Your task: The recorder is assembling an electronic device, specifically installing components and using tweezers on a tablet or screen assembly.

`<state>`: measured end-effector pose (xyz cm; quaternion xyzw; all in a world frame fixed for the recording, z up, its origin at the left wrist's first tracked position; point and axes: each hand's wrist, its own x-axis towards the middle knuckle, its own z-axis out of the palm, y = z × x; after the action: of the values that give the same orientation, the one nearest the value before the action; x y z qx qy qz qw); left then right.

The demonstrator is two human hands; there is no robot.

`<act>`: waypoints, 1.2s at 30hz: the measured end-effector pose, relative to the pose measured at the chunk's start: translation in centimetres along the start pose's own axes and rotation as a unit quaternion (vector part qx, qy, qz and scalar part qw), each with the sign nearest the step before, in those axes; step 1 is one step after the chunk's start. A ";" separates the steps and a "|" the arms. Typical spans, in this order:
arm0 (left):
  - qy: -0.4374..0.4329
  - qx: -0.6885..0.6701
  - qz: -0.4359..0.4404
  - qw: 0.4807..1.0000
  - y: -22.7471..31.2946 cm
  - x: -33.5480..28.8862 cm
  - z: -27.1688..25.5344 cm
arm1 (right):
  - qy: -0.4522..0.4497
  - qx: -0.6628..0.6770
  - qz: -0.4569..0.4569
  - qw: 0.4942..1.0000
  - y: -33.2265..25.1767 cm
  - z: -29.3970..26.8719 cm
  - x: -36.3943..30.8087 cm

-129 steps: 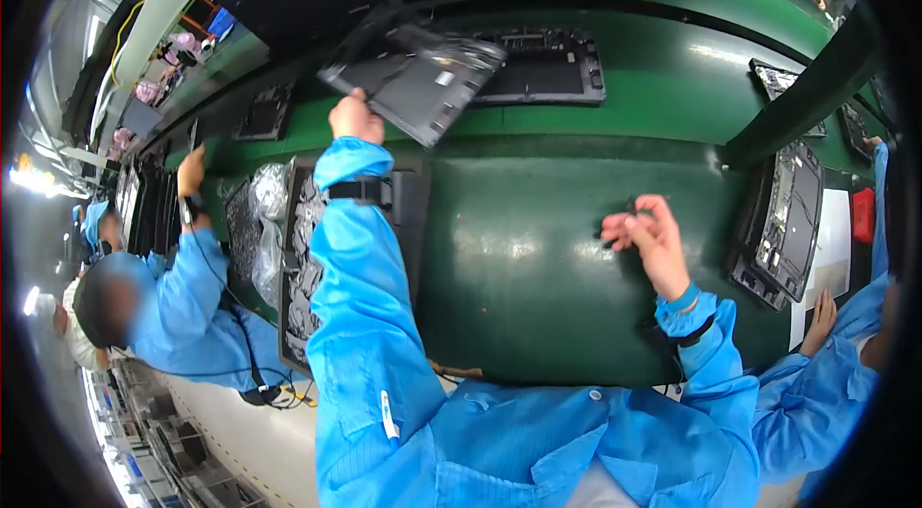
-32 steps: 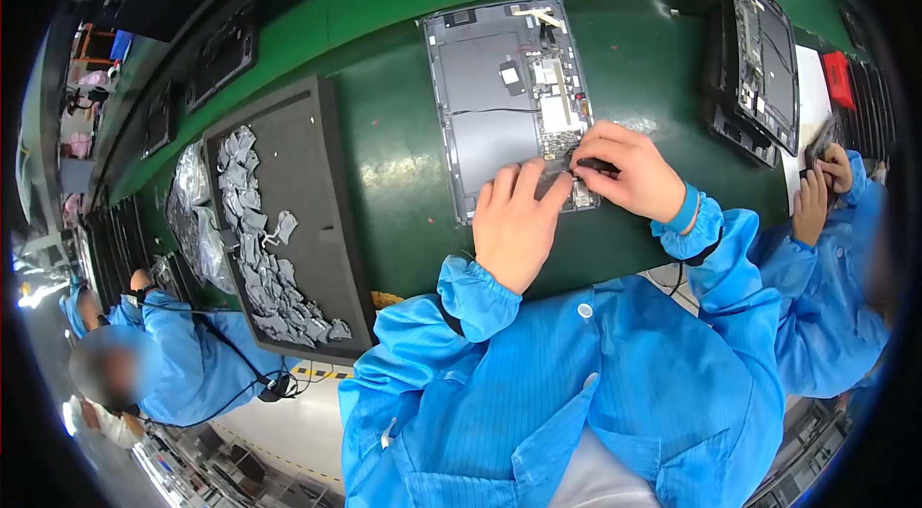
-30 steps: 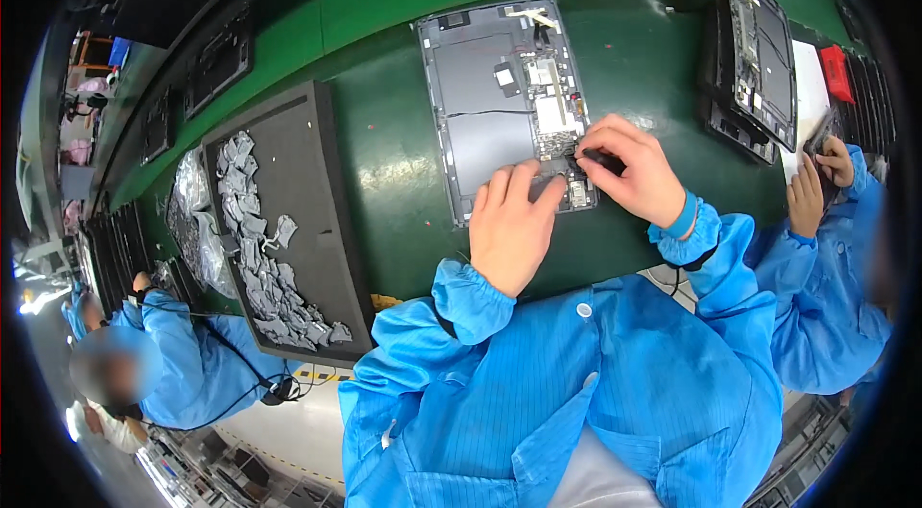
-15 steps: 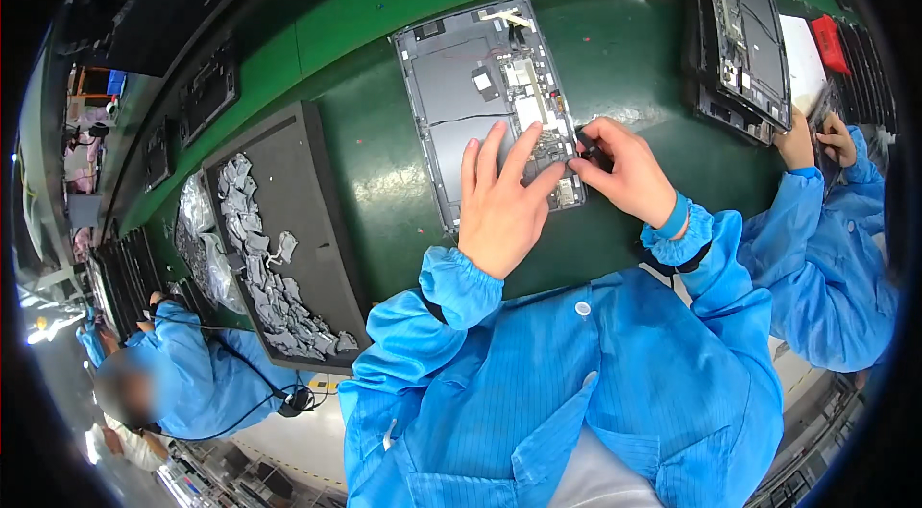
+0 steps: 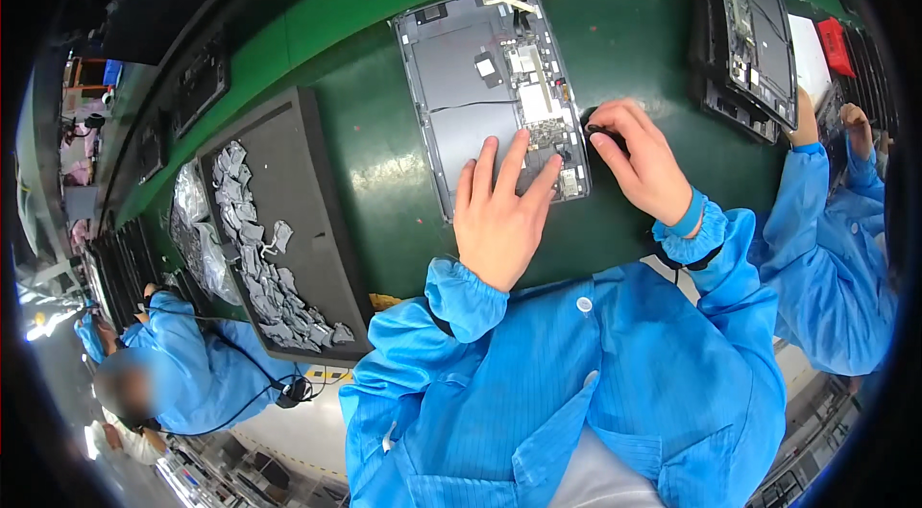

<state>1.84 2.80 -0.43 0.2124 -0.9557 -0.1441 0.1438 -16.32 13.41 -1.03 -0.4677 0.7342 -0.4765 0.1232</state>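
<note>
Head view: a green tabletop (image 5: 379, 162) carries everything, and on its left sits a dark tray (image 5: 331, 244) with crumpled grey pieces along its left side. Right of the tray, in front of the person, a thin grey chassis (image 5: 451, 71) lies flat with its insides bared. It should prove light and fairly stiff across its face, perhaps apt to slide on the smooth surface; its outer rim looks the safest hold. The hands are apart: the left hand (image 5: 501, 215) is spread palm-down over the chassis's lower part, fingers fanned, and the right hand (image 5: 639, 162) is just beyond the right edge, thumb and fingers pinched together on a small dark piece (image 5: 601, 131). Whether that piece touches the rim, I cannot tell. The circuit board (image 5: 545, 132) down the chassis's right side looks fragile, as does the thin black cable (image 5: 471, 106), likely soft and easily snagged.
</note>
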 end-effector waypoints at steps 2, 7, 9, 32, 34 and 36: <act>0.001 -0.008 -0.006 1.000 -0.2 -0.2 0.2 | -0.072 -0.063 -0.069 0.993 -0.6 -1.0 0.3; 0.018 -0.062 -0.009 0.998 -0.6 -0.3 0.4 | -0.110 -0.069 -0.072 0.989 -1.2 -1.1 0.2; 0.024 -0.062 -0.005 0.998 -0.7 -0.3 0.4 | -0.114 -0.074 -0.100 0.986 -1.2 -0.9 0.3; 0.040 -0.098 -0.009 0.994 -0.6 -0.2 0.4 | -0.218 -0.302 -0.230 0.899 -4.3 0.4 2.3; 0.036 -0.081 -0.018 0.996 -0.5 -0.1 0.4 | -0.232 -0.324 -0.237 0.886 -4.9 1.0 2.7; 0.031 -0.090 -0.017 0.995 -0.6 0.0 -0.3 | -0.245 -0.346 -0.245 0.872 -4.8 0.9 3.2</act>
<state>2.18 2.18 -0.38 0.2187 -0.9303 -0.2251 0.1896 -14.76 9.81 3.29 -0.7469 0.6604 -0.0769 0.0085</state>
